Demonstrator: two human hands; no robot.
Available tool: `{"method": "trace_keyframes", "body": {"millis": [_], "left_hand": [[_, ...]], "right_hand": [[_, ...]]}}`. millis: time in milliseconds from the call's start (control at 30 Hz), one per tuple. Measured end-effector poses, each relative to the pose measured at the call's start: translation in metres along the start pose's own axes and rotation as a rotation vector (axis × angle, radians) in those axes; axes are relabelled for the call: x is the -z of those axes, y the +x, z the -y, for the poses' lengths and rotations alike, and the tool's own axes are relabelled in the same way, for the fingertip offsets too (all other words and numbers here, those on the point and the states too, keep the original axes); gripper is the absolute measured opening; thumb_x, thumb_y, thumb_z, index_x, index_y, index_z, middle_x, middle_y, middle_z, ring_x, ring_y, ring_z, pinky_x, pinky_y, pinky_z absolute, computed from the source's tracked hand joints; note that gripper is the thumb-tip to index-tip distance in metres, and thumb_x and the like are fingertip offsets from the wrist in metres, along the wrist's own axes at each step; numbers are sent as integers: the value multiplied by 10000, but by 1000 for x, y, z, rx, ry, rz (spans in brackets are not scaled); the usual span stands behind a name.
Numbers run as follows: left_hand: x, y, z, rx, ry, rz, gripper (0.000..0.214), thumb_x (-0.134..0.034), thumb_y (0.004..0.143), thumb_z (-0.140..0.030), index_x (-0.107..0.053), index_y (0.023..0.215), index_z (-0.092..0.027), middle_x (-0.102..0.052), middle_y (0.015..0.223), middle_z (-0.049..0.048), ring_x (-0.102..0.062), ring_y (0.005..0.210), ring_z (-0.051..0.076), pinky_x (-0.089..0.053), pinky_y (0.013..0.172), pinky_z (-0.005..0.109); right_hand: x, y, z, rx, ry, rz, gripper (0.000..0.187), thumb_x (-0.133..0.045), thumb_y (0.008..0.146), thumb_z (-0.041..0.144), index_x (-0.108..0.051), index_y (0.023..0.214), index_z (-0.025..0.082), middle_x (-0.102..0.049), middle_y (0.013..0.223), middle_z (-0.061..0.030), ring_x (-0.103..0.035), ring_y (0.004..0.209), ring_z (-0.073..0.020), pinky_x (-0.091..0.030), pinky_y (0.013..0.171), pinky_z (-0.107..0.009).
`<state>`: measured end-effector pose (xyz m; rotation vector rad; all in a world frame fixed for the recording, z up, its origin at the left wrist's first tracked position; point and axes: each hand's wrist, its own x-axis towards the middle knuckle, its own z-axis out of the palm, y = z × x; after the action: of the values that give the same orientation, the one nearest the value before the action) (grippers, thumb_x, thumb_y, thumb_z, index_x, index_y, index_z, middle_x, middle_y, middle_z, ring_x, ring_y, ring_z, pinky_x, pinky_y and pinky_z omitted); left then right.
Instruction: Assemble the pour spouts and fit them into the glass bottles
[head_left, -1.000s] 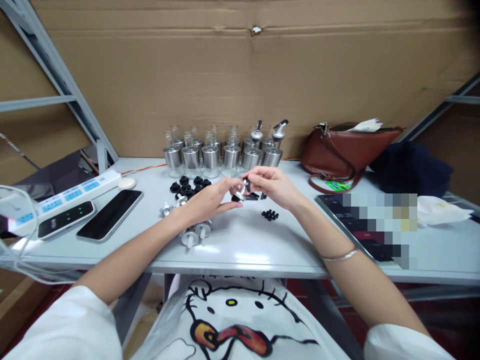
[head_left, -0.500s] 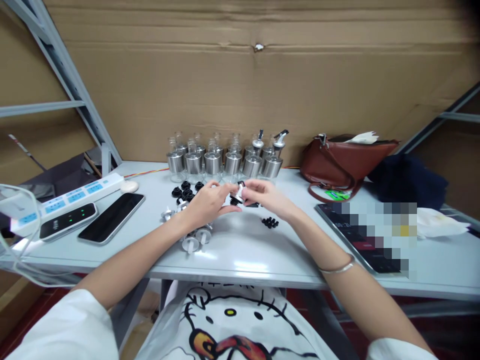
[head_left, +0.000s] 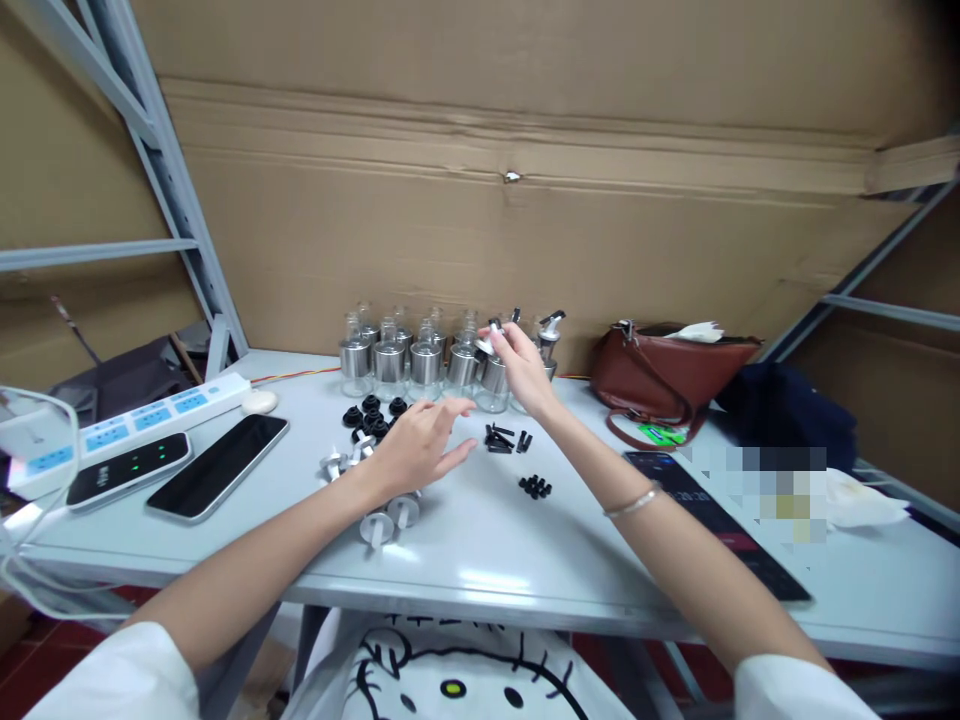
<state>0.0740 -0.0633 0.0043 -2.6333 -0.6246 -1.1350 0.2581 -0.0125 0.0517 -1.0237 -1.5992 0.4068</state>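
Observation:
My right hand [head_left: 523, 368] is closed on a bottle pourer [head_left: 488, 342], silver with a black tip, held over the front bottles toward the right of the group. Whether it touches a bottle neck cannot be made out. My left hand [head_left: 424, 445] is open above the table, its fingers apart and nothing in them. Behind both hands stand two rows of glass bottles with steel sleeves [head_left: 390, 362]. A fitted pourer [head_left: 551, 322] tops a bottle at the right end; another shows partly behind my right hand. By my left wrist lie silver pourer tops [head_left: 377, 528] and black ribbed stoppers [head_left: 371, 418].
Small black caps [head_left: 535, 487] and thin black pieces [head_left: 500, 438] lie mid-table. A power strip [head_left: 127, 432], a phone [head_left: 219, 467] and a black device [head_left: 129, 470] sit left. Right are a brown bag [head_left: 667, 370] and a tablet [head_left: 720, 530].
My right hand has carried the pourer away from my left hand, up and back to the bottles. My left hand has let go and opened. The camera view has tilted upward.

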Motion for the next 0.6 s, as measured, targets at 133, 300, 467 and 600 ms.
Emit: {"method": "trace_keyframes", "body": {"millis": [133, 300, 467, 600], "left_hand": [[0, 0, 3, 35, 31, 17, 299, -458, 893, -208, -311, 1151, -178, -628, 992, 64, -632, 717, 159, -461, 770, 334], [-2, 1, 7, 198, 30, -29, 378, -458, 845, -135, -299, 1185, -179, -609, 1052, 85, -630, 789, 179, -445, 807, 362], [-3, 1, 9, 356, -108, -84, 406, -447, 829, -143, -295, 1203, -186, -564, 1098, 100, -601, 886, 191, -447, 848, 390], [-5, 2, 10, 494, -411, -135, 469, -512, 848, -293, -261, 1229, -185, -483, 1208, 146, -514, 1140, 236, -416, 964, 433]], "right_hand": [[-22, 37, -3, 64, -215, 25, 219, -369, 911, 370, -506, 898, 199, -624, 883, -60, -569, 870, -213, -399, 811, -321], [-27, 40, -9, -32, -416, 26, 199, -377, 919, 333, -511, 941, 188, -644, 805, -80, -605, 795, -262, -407, 747, -345], [-14, 16, -1, 47, -399, 8, 181, -387, 918, 359, -498, 913, 216, -682, 843, -78, -617, 740, -245, -416, 695, -325], [-7, -10, 13, 62, -331, 20, 237, -377, 922, 434, -458, 832, 230, -694, 859, -68, -588, 638, -202, -404, 637, -306]]}}
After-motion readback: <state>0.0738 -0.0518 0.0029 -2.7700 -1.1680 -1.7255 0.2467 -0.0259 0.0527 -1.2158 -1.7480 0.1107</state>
